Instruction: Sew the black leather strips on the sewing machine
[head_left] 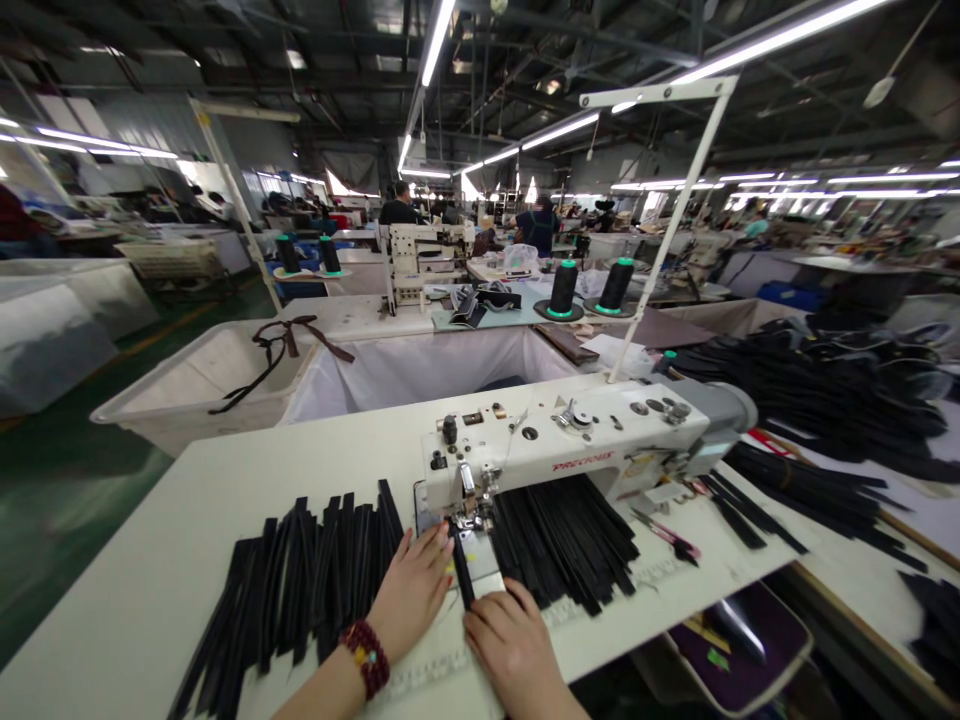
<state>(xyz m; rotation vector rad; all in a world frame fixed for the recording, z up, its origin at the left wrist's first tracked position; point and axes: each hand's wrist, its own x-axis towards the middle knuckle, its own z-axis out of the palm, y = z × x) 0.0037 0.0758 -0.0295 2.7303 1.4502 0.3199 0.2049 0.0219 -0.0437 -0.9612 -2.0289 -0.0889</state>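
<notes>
A narrow black strip (pixel 463 568) runs from under the needle area of a white sewing machine (pixel 555 450) toward the front edge of the table. My left hand (pixel 415 580), with a beaded bracelet at the wrist, lies beside the strip, its fingertips near the presser foot. At the strip's near end, my right hand (pixel 510 635) has bent fingers closed on it, the thumb hidden. Many black strips (pixel 300 570) are spread left of my left hand. Another bundle of black strips (pixel 562 535) lies beneath the machine arm.
Pink-handled snips (pixel 675 542) lie right of the machine. Behind the table stand a white bin (pixel 202 385) and black thread cones (pixel 562 290). Dark pieces (pixel 832 400) are heaped at the right. A purple-lined tray (pixel 750 650) sits below the table edge.
</notes>
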